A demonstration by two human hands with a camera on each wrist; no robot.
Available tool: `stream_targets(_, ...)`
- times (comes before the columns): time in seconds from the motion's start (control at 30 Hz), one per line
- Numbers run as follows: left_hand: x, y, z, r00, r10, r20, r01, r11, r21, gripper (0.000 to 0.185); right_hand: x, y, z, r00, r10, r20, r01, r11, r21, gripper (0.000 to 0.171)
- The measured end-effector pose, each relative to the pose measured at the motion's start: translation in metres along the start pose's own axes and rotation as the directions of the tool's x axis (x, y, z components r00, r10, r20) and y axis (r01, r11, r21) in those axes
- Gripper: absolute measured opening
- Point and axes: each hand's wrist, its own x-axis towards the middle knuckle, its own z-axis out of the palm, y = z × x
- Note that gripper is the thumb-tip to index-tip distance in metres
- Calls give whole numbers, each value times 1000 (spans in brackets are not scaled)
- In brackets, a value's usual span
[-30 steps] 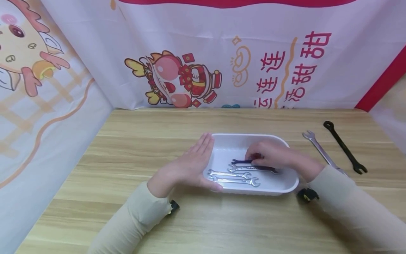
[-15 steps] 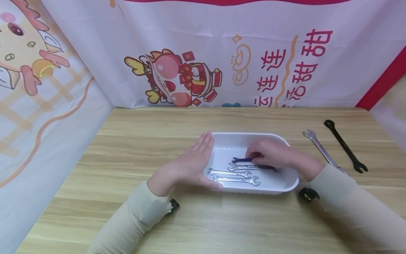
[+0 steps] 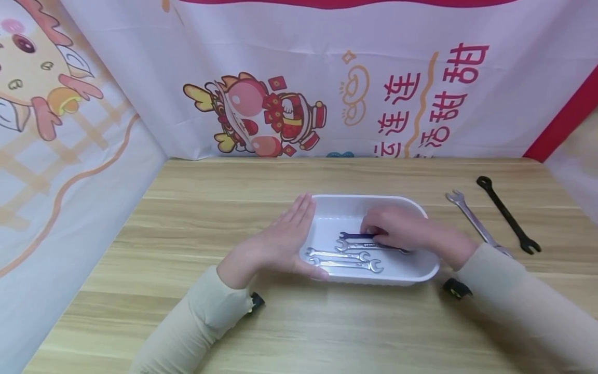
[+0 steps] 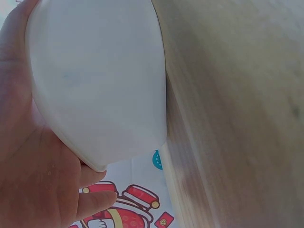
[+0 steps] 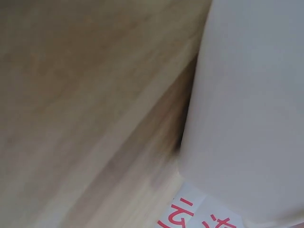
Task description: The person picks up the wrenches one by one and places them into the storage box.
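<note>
A white oval-ended tray (image 3: 334,208) stands on the table, with several open-end wrenches lying lengthwise in it. My left hand (image 3: 280,241) rests against the tray's left end, fingers straight along the rim and thumb on the near side. In the left wrist view, that hand (image 4: 38,166) touches the tray's outer wall (image 4: 99,80). Inside the tray, my right hand (image 3: 397,227) pinches a dark blue wrench (image 3: 353,236); its right part is hidden under the fingers. Just nearer lies a silver wrench (image 3: 350,246). Two smaller silver wrenches (image 3: 336,255) (image 3: 348,264) lie towards the near wall.
Right of the tray, a silver wrench (image 3: 476,222) and a long black wrench (image 3: 509,215) lie slanted on the wooden table (image 3: 224,208). A printed cloth (image 3: 350,104) hangs behind the table. The right wrist view shows the tray's outer wall (image 5: 247,104) and tabletop.
The dark blue wrench has shifted very slightly left and away inside the tray with my right hand. My left hand and the other wrenches stay where they were.
</note>
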Motion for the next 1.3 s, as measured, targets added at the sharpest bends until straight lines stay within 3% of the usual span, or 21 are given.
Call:
stream_targets(0.33,0,1,0,1000,-5,-1,5,1000,-15,140,-5,-3,1,1000,23,5,-23,1000,6,20)
stream_targets(0.73,1,0,1,1000,-17,-5,17,1000,-17,141,-15,-3,-7,1000,15,17,-16,995,102,19)
stream_targets(1.03,1,0,1,1000,-12,-8,11,1000,-11,141,-19,0,-10,1000,17,-23,-12,982,190,19)
stream_targets(1.3,1,-1,2,1000,-11,-9,11,1000,-15,142,-19,1,-10,999,2,-34,5,979,206,18)
